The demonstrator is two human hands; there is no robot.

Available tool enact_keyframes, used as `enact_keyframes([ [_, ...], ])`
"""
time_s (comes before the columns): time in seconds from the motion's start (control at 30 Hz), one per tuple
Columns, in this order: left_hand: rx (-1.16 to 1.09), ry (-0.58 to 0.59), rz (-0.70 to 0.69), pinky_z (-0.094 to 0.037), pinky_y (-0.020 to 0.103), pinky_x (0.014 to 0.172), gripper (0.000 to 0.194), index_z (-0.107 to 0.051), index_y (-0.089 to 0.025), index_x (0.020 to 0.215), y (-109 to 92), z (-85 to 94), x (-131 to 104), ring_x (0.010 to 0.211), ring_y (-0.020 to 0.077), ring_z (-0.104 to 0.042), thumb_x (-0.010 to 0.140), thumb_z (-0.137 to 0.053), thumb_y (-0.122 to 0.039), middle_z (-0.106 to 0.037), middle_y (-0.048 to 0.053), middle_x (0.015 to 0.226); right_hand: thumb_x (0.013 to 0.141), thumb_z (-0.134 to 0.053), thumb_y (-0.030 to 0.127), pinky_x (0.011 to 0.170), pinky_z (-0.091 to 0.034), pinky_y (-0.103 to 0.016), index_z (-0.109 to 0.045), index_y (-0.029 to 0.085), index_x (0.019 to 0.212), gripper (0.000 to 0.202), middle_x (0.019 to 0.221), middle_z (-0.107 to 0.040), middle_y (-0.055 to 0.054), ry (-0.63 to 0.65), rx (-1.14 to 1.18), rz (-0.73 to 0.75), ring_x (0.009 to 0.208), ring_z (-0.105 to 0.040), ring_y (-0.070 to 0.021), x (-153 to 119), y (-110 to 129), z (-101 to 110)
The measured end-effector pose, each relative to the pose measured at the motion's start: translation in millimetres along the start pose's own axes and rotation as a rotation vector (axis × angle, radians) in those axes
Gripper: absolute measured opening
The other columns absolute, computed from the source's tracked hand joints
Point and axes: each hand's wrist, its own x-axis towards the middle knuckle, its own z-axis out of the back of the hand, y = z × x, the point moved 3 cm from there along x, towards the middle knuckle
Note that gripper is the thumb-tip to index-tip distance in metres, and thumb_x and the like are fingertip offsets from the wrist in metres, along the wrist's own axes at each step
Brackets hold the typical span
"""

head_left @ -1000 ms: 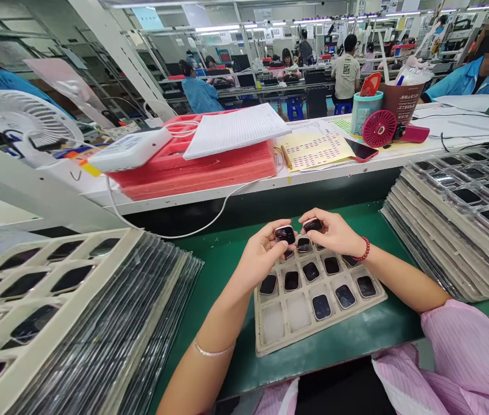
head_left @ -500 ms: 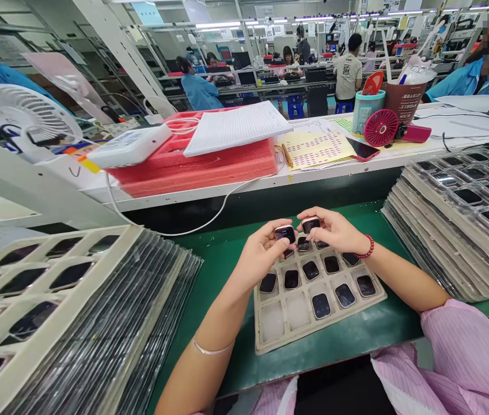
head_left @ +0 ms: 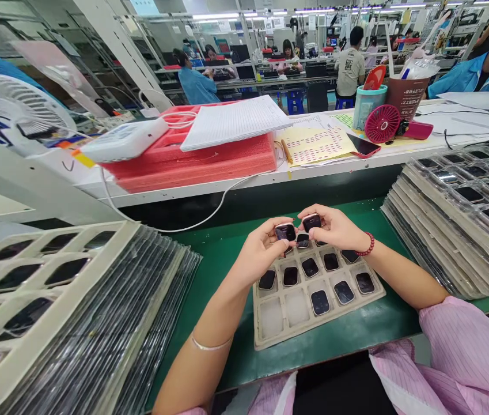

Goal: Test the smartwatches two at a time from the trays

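Note:
My left hand (head_left: pixel 262 246) pinches a smartwatch case (head_left: pixel 286 231) with a dark screen, and my right hand (head_left: pixel 334 227) grips a second watch case (head_left: pixel 312 222). Both are held side by side, screens turned up toward me, above the far edge of a pale plastic tray (head_left: pixel 265 340). Several more strapless watch cases, such as one at the front (head_left: pixel 320 302), sit in the tray's pockets. Two pockets at its near left corner hold none. The far row is partly hidden by my hands.
Stacked trays of watch cases stand at the left (head_left: pixel 97 311) and right (head_left: pixel 434 230) of the green bench mat (head_left: pixel 222 242). A shelf behind carries red foam (head_left: pixel 209 167), papers (head_left: pixel 235 124), a phone (head_left: pixel 364 146) and a pink fan (head_left: pixel 382 124). Co-workers sit farther back.
The watch case in my right hand has tipped so its screen shows more fully. The left one is tilted slightly differently. Both hands keep their hold, and the view has shifted a little.

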Motion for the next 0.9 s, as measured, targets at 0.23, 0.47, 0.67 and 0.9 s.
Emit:
enact_keyframes([
  [0.23, -0.014, -0.004, -0.008, -0.048, 0.023, 0.055, 0.038, -0.063, -0.016, 0.113, 0.4, -0.6, 0.8, 0.076, 0.017, -0.068, 0.079, -0.07, -0.031, -0.07, 0.007, 0.095, 0.079, -0.058, 0.016, 0.063, -0.049, -0.024, -0.061, 0.015, 0.106, 0.027, 0.089, -0.07, -0.004, -0.017, -0.098, 0.063, 0.076, -0.063, -0.014, -1.2, 0.1, 0.6],
  [0.47, -0.019, -0.011, 0.005, -0.048, 0.022, 0.056, 0.045, -0.061, -0.016, 0.117, 2.0, -1.6, 0.9, 0.08, 0.0185, -0.069, 0.074, -0.07, -0.024, -0.07, 0.006, 0.094, 0.075, -0.059, 0.016, 0.06, -0.05, -0.022, -0.06, 0.016, 0.109, 0.034, 0.092, -0.07, -0.004, -0.011, -0.126, 0.036, 0.077, -0.065, -0.0146, -2.1, 2.5, 0.6],
  [0.67, -0.213, 0.035, 0.068, -0.046, 0.018, 0.051, 0.067, -0.053, -0.02, 0.127, -3.4, -2.2, 1.1, 0.067, 0.0112, -0.066, 0.066, -0.08, -0.021, -0.07, 0.004, 0.097, 0.074, -0.06, 0.015, 0.06, -0.052, -0.022, -0.058, 0.016, 0.109, 0.036, 0.095, -0.069, -0.006, -0.006, -0.002, -0.007, 0.083, -0.066, -0.0159, -0.4, 3.2, 2.6],
  [0.9, -0.714, 0.83, 0.294, -0.049, 0.026, 0.039, 0.075, -0.06, -0.02, 0.117, -34.8, -36.0, -74.1, 0.04, 0.0169, -0.06, 0.056, -0.089, -0.052, -0.067, 0.003, 0.065, 0.079, -0.065, 0.019, 0.054, -0.055, -0.022, -0.058, 0.016, 0.115, 0.036, 0.098, -0.071, -0.007, 0.012, 0.278, -0.156, 0.066, -0.063, -0.0115, -1.8, 0.9, 4.4],
])
